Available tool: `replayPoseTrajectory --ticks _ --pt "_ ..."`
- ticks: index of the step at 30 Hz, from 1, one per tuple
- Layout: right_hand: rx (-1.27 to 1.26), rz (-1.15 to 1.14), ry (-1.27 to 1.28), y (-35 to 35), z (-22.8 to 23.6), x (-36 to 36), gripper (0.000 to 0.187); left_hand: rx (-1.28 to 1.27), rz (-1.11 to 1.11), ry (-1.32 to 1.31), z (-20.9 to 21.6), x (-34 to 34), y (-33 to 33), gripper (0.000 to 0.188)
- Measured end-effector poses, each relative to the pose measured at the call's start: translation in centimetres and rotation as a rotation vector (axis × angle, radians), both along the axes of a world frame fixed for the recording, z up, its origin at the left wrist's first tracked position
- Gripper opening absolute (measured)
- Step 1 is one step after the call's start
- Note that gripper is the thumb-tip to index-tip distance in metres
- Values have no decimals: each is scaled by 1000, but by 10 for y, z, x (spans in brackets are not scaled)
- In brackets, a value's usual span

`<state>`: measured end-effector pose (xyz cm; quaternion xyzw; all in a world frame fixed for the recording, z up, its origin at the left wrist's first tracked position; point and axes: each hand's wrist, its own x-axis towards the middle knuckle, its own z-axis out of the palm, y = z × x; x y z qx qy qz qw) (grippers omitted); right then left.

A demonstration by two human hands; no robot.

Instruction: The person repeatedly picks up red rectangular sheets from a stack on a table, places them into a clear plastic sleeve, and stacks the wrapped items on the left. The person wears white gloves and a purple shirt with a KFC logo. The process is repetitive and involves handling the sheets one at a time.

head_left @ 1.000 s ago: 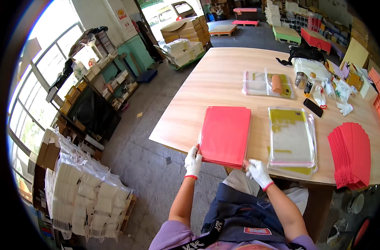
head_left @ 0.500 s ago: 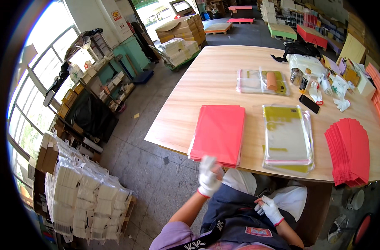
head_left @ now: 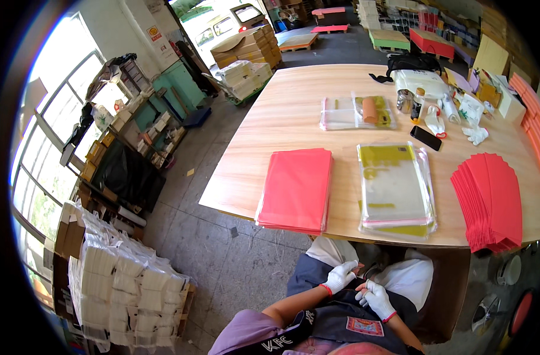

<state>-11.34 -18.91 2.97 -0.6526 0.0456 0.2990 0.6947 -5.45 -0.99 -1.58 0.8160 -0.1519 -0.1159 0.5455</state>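
Both of my hands are over my lap, below the table's front edge, in white gloves with red cuffs and bare fingertips. My left hand (head_left: 341, 277) has its fingers bent together towards the right hand. Close beside it, my right hand (head_left: 376, 299) is closed with its fingers curled. Whatever either one holds is too small to make out. On the table before me lie a stack of red sheets (head_left: 297, 189) in clear plastic, a pile of clear bags (head_left: 398, 192) with olive printing, and a fanned stack of red envelopes (head_left: 492, 198).
Farther back on the wooden table (head_left: 270, 112) are more clear bags (head_left: 338, 113) with an orange-brown roll (head_left: 369, 110), a phone (head_left: 425, 138), a bottle (head_left: 418, 105) and spare gloves (head_left: 476, 135). A wrapped paper pallet (head_left: 128, 290) stands on the floor at left.
My left hand has come down from near the red stack's front edge to my lap, beside the right hand. The whole view has shifted slightly. The right hand remains curled.
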Motion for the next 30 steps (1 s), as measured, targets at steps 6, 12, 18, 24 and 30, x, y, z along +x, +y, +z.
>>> replayPoseTrajectory --ticks 6,12,18,24,30 --pt "98 -385 -237 -55 19 22 15 233 19 11 1 2 -8 34" --pt "-486 -1130 -755 -205 150 42 12 159 11 -122 -24 0 -3 19" --pt "-1733 -699 -1058 -285 168 74 24 166 34 -51 -24 0 3 23" --pt "-1665 -482 -984 -294 163 79 27 192 0 -171 -15 0 1 30" --pt "-1803 -277 -724 -281 181 92 37 149 -4 -27 -22 -3 2 34"
